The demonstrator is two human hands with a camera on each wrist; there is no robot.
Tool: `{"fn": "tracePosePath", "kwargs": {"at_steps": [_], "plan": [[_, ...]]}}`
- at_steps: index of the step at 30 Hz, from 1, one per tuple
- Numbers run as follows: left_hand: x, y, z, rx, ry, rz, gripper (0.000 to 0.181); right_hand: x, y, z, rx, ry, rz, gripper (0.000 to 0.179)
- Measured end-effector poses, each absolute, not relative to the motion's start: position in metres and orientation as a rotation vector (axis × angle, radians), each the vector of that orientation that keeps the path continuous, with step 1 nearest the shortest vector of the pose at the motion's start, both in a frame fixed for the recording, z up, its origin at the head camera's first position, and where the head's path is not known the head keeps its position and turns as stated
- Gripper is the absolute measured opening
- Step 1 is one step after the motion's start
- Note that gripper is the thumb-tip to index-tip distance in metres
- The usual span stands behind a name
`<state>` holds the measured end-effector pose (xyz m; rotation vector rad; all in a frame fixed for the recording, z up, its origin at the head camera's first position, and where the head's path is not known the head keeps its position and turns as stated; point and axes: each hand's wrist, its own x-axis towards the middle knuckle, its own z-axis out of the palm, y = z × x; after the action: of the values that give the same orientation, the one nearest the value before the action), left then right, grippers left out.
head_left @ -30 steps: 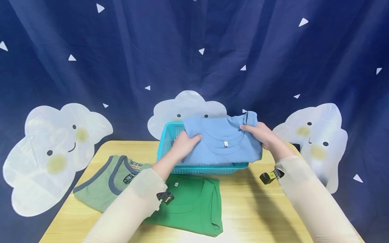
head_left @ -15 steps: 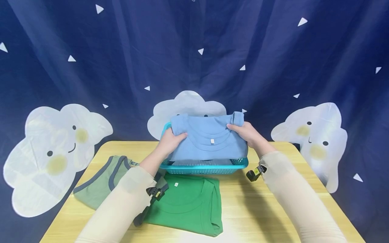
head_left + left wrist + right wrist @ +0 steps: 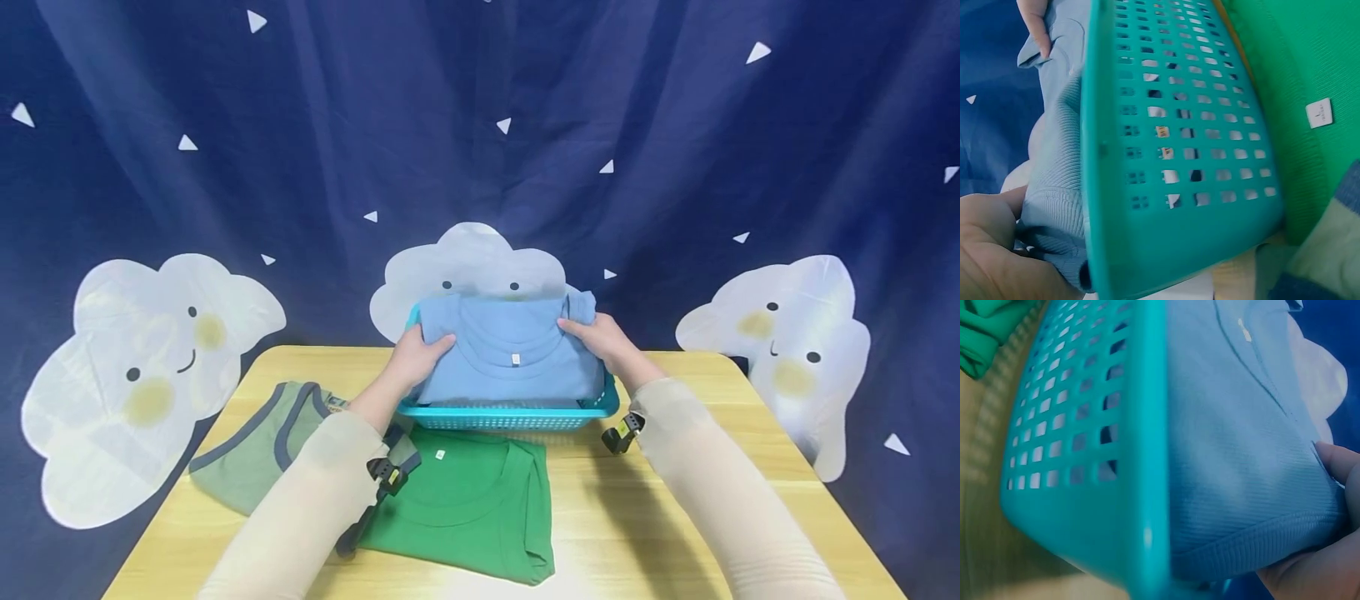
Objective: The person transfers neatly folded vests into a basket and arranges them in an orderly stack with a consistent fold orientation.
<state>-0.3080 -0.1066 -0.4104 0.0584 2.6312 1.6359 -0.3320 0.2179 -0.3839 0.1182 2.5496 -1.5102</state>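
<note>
The left hand (image 3: 414,357) pinches one upper corner of a folded light-blue T-shirt (image 3: 517,379), thumb on top; the right hand (image 3: 602,337) grips the other. The shirt slants between both hands, at the mouth of a turquoise plastic basket (image 3: 502,418); how deep it sits I cannot tell. Nearer the person than the hands, a folded green T-shirt (image 3: 472,508) lies on the tabletop (image 3: 585,475); left of the left hand is a sage-green tank top (image 3: 243,467) with navy trim.

The gridded basket (image 3: 495,418) is turquoise, the held shirt (image 3: 517,379) light blue (its tag (image 3: 515,359) white). Around the head view, six o'clock has a green shirt (image 3: 465,508), eight a sage vest (image 3: 251,462) edged navy, twelve a navy curtain (image 3: 427,125) with white triangles (image 3: 187,143).
</note>
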Motion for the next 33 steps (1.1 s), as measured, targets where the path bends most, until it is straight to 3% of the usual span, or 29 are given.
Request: {"fn": "tracePosePath", "kwargs": {"at_steps": [8,20,26,33], "plan": [[-0.313,-0.102,-0.425,0.008,2.705,1.561,0.060,-0.333,0.214,-0.398,0.176,2.556,-1.432,0.078],[-0.317,-0.086,-0.445,-0.079,2.784,1.405,0.061,-0.332,0.202,-0.416,0.171,2.716,-1.277,0.076],[-0.319,-0.083,-0.451,-0.097,2.834,1.327,0.063,-0.331,0.198,-0.419,0.142,2.756,-1.257,0.062],[-0.320,-0.084,-0.453,-0.076,2.830,1.335,0.052,-0.334,0.195,-0.427,0.053,2.925,-1.058,0.048]]}}
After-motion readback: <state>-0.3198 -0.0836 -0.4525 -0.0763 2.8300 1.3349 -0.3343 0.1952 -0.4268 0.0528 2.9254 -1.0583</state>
